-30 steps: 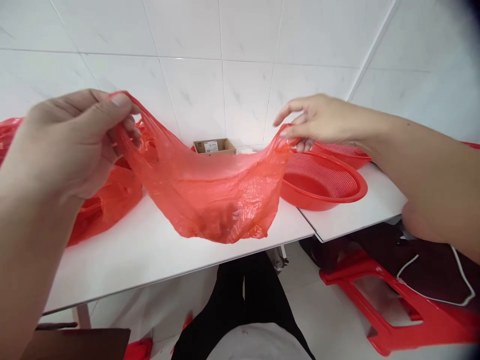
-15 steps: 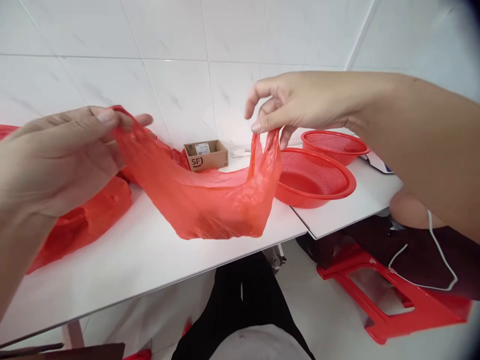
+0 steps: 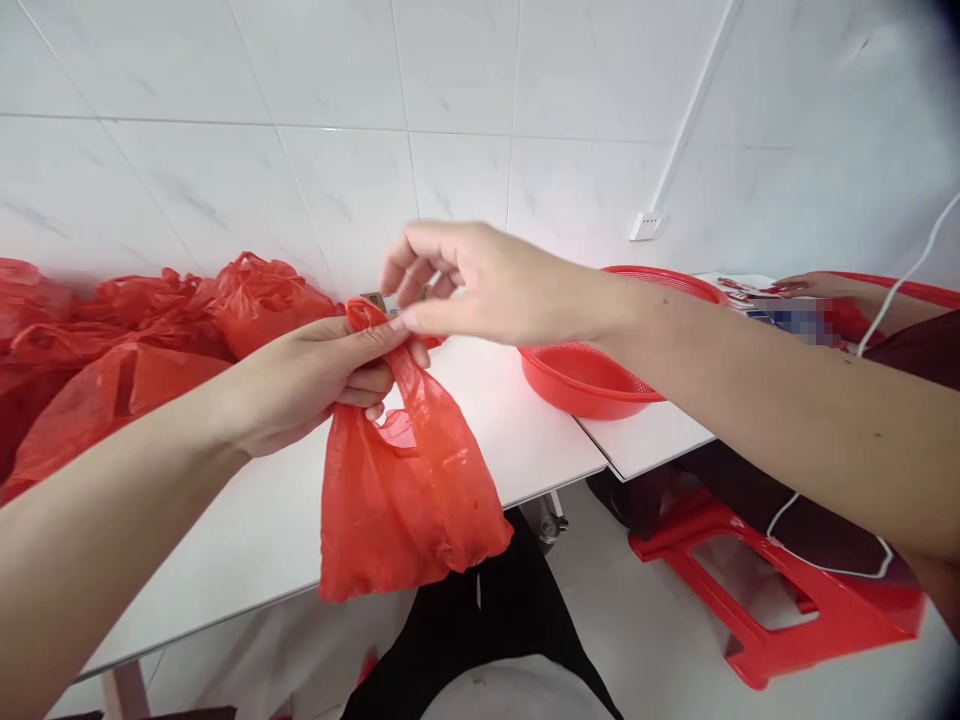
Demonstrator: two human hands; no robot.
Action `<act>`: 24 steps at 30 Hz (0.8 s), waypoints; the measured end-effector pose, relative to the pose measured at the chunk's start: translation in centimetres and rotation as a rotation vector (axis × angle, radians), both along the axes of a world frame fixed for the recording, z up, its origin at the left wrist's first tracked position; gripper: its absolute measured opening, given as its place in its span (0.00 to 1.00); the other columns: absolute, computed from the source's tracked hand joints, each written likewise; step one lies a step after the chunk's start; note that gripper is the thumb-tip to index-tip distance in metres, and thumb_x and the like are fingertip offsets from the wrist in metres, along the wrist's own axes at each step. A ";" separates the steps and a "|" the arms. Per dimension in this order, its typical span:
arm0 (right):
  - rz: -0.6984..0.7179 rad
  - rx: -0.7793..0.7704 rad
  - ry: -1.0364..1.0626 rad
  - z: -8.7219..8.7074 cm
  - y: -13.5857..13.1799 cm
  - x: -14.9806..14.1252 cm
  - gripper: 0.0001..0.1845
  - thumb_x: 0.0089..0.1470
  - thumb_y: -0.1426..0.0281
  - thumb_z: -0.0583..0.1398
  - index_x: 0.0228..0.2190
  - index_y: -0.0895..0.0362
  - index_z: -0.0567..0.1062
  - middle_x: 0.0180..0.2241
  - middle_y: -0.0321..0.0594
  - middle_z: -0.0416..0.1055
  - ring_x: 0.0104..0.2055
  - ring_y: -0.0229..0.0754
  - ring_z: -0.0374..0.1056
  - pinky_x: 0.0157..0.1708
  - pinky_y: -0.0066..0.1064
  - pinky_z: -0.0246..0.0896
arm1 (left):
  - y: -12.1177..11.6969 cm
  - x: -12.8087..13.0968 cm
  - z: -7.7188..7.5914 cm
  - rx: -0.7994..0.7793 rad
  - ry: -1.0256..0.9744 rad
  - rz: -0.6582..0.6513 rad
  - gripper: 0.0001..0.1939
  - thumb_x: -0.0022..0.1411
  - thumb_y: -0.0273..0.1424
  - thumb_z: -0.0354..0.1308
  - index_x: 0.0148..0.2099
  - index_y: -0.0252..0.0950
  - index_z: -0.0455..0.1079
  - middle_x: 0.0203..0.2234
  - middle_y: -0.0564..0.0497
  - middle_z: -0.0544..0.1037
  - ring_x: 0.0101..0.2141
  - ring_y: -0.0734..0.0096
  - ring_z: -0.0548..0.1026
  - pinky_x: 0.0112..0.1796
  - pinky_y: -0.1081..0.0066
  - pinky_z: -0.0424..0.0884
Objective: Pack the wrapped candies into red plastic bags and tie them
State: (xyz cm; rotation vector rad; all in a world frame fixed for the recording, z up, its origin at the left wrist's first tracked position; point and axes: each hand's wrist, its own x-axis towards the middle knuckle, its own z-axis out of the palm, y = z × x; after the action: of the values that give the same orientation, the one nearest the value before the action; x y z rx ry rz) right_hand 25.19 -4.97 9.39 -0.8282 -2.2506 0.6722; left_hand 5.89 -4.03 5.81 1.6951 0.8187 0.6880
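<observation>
A red plastic carrier bag (image 3: 412,510) hangs in front of the table's near edge, over my lap. My left hand (image 3: 322,385) is closed around its gathered handles, the thumb pressed on top and a loop of handle standing up above the fingers. Just above and to the right, my right hand (image 3: 457,280) has its fingers curled loosely apart. Its thumb tip is by my left thumb and the bag handle, and I see nothing held in it. The bag sags with some contents at the bottom, but the red film hides what they are.
Several filled red bags (image 3: 255,300) are heaped at the left on the white table (image 3: 247,530). Red perforated baskets (image 3: 585,390) stand to the right. Beyond them shows another person's hand (image 3: 814,285). A red stool (image 3: 810,600) is below right, and a tiled wall (image 3: 337,190) behind.
The bag was stretched sideways between both hands. Now its handles are together in my left hand, it hangs down nearer me, and my right hand has moved left, off its handle.
</observation>
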 end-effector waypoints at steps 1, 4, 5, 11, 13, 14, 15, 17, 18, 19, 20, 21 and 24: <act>0.012 -0.017 -0.008 -0.7 0.2 0.4 0.11 0.52 0.83 0.59 0.34 0.56 0.68 0.31 0.34 0.71 0.31 0.33 0.68 0.28 0.24 0.66 | 0.1 -0.1 -0.2 -0.022 0.000 -0.001 0.19 0.66 0.44 0.53 0.30 0.35 0.71 0.16 0.60 0.45 0.16 0.83 0.44 0.15 0.79 0.51; 0.041 -0.008 0.026 -2.0 -0.5 0.9 0.12 0.52 0.83 0.59 0.35 0.55 0.67 0.30 0.33 0.71 0.32 0.33 0.66 0.30 0.26 0.64 | 0.4 -0.3 -0.9 -0.056 -0.014 0.007 0.20 0.66 0.45 0.52 0.29 0.36 0.69 0.16 0.59 0.49 0.17 0.82 0.48 0.17 0.79 0.57; 0.035 0.005 0.055 -2.2 -1.1 1.0 0.12 0.52 0.82 0.58 0.35 0.55 0.67 0.31 0.33 0.70 0.32 0.33 0.66 0.31 0.26 0.64 | 0.4 -0.3 -1.0 -0.052 -0.043 0.019 0.18 0.66 0.44 0.53 0.30 0.36 0.70 0.16 0.58 0.54 0.17 0.81 0.52 0.18 0.78 0.61; 0.086 0.005 0.187 -2.4 -3.1 0.5 0.06 0.56 0.76 0.59 0.36 0.55 0.68 0.38 0.35 0.70 0.40 0.35 0.67 0.40 0.29 0.65 | 1.0 -0.8 -1.3 0.137 -0.035 0.002 0.13 0.59 0.40 0.61 0.31 0.36 0.76 0.24 0.50 0.76 0.28 0.69 0.74 0.34 0.67 0.74; 0.016 -0.021 0.286 -3.6 -1.6 0.4 0.03 0.60 0.72 0.57 0.37 0.55 0.69 0.41 0.37 0.70 0.43 0.36 0.68 0.44 0.31 0.65 | 0.8 -0.7 -1.3 0.270 0.115 0.021 0.09 0.58 0.38 0.62 0.33 0.38 0.78 0.24 0.51 0.77 0.29 0.69 0.75 0.33 0.67 0.72; -0.022 -0.054 0.317 -4.4 -0.7 0.3 0.04 0.62 0.70 0.55 0.39 0.55 0.69 0.43 0.38 0.71 0.45 0.37 0.68 0.46 0.32 0.64 | 0.6 -0.7 -1.4 0.353 0.200 0.044 0.07 0.58 0.36 0.61 0.34 0.39 0.79 0.24 0.52 0.77 0.28 0.69 0.74 0.31 0.68 0.71; -0.049 -0.099 0.326 -5.3 0.2 0.2 0.06 0.63 0.70 0.53 0.40 0.54 0.70 0.44 0.38 0.71 0.45 0.37 0.68 0.48 0.33 0.64 | 0.5 -0.5 -1.6 0.443 0.273 0.074 0.06 0.58 0.33 0.60 0.34 0.41 0.78 0.24 0.53 0.77 0.27 0.70 0.73 0.30 0.69 0.69; -0.058 -0.216 0.286 -7.0 1.5 0.1 0.10 0.64 0.70 0.51 0.43 0.54 0.70 0.41 0.38 0.72 0.41 0.36 0.70 0.48 0.34 0.64 | 0.2 -0.3 -2.2 0.649 0.369 0.156 0.08 0.57 0.26 0.55 0.30 0.41 0.75 0.24 0.54 0.76 0.24 0.72 0.70 0.26 0.71 0.65; -0.041 -0.271 0.257 -7.6 1.8 0.0 0.11 0.64 0.70 0.50 0.45 0.53 0.69 0.39 0.37 0.72 0.37 0.35 0.71 0.47 0.35 0.65 | 0.1 -0.1 -2.6 0.751 0.381 0.209 0.09 0.56 0.24 0.52 0.30 0.40 0.73 0.25 0.55 0.75 0.23 0.73 0.69 0.25 0.72 0.64; -0.012 -0.319 0.233 -8.1 1.9 -0.1 0.13 0.64 0.71 0.50 0.47 0.53 0.68 0.36 0.35 0.72 0.31 0.34 0.70 0.44 0.34 0.65 | 0.1 0.0 -3.0 0.839 0.375 0.260 0.10 0.54 0.22 0.51 0.30 0.40 0.71 0.27 0.54 0.75 0.24 0.73 0.68 0.25 0.72 0.64; 0.025 -0.358 0.211 -8.4 1.8 -0.1 0.14 0.64 0.72 0.50 0.49 0.52 0.68 0.33 0.33 0.71 0.27 0.33 0.69 0.42 0.34 0.66 | 0.1 0.2 -3.3 0.913 0.354 0.300 0.10 0.54 0.22 0.51 0.32 0.39 0.70 0.30 0.53 0.76 0.25 0.73 0.69 0.25 0.71 0.65; 0.060 -0.380 0.196 -8.6 1.7 -0.2 0.15 0.64 0.72 0.50 0.50 0.52 0.67 0.31 0.32 0.70 0.24 0.32 0.68 0.39 0.34 0.66 | 0.1 0.3 -3.5 0.976 0.328 0.328 0.10 0.55 0.22 0.51 0.35 0.39 0.71 0.33 0.51 0.76 0.27 0.71 0.70 0.27 0.71 0.66; 0.087 -0.301 0.166 -8.5 1.2 0.0 0.11 0.64 0.71 0.50 0.42 0.55 0.71 0.31 0.34 0.69 0.28 0.34 0.68 0.36 0.32 0.64 | 0.3 0.6 -3.9 1.054 0.281 0.299 0.12 0.61 0.27 0.50 0.43 0.39 0.73 0.42 0.47 0.76 0.38 0.66 0.75 0.37 0.68 0.72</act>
State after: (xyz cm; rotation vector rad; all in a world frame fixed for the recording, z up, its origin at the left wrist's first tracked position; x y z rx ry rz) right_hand 25.24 -3.81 0.88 -0.7857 -2.0731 1.0999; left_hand 6.46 -3.68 1.89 2.6826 0.9932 1.2397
